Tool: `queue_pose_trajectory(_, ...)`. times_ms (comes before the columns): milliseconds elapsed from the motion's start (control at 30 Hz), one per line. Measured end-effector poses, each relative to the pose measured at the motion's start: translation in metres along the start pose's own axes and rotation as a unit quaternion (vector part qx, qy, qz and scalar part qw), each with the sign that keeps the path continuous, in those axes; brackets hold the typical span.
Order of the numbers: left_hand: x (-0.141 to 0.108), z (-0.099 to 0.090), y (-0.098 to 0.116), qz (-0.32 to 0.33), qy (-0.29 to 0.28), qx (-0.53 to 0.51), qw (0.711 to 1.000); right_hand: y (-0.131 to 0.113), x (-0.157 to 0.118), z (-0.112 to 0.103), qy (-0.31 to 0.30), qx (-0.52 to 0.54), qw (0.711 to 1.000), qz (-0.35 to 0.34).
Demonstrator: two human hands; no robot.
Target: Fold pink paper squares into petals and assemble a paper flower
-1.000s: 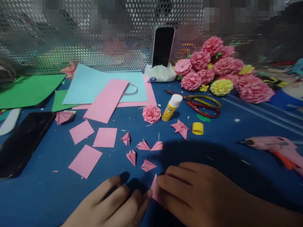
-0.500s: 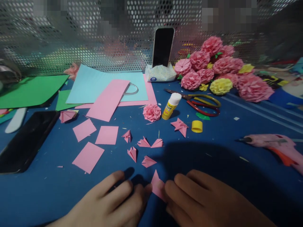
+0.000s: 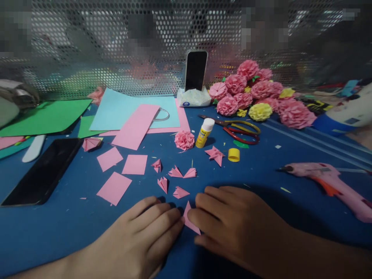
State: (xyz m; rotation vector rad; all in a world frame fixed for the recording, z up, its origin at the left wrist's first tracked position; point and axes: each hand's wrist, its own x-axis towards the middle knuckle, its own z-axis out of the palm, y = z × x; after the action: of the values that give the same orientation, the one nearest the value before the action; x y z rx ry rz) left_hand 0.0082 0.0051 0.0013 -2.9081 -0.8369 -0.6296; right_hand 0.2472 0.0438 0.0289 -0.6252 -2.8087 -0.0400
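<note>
A small folded piece of pink paper (image 3: 189,221) lies on the blue table, its pointed tip facing away from me. My left hand (image 3: 145,232) rests at its left edge with the fingers together, fingertips gripping that side. From the right, my right hand (image 3: 232,223) covers part of the piece, its curled fingers pressing on it; the thumb is partly hidden. Just beyond are several folded pink petals (image 3: 180,192). Pink paper squares (image 3: 114,188) lie to the left of these.
Farther back stand a glue stick (image 3: 205,133), its yellow cap (image 3: 234,155), scissors (image 3: 241,130) and a pink paper flower (image 3: 185,140). A glue gun (image 3: 319,174) lies right, a phone (image 3: 43,170) left. Paper flowers (image 3: 235,84) are heaped before a perforated metal screen (image 3: 116,50).
My right hand has shifted up and left over the folded paper, covering more of it. My left fingers have drawn closer together. The camera view has shifted slightly.
</note>
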Motion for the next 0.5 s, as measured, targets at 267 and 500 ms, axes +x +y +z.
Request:
queue_pose_trajectory(267,-0.001,0.0,-0.001,0.013,-0.005,-0.008,1.0,0.019,0.003,0.003,-0.047,0.106,0.993,-0.004)
queue_pose_trajectory(500,-0.002,0.0,-0.005,0.008,-0.023,-0.037,0.999,0.027,0.005,0.003,-0.144,0.286,0.942,0.098)
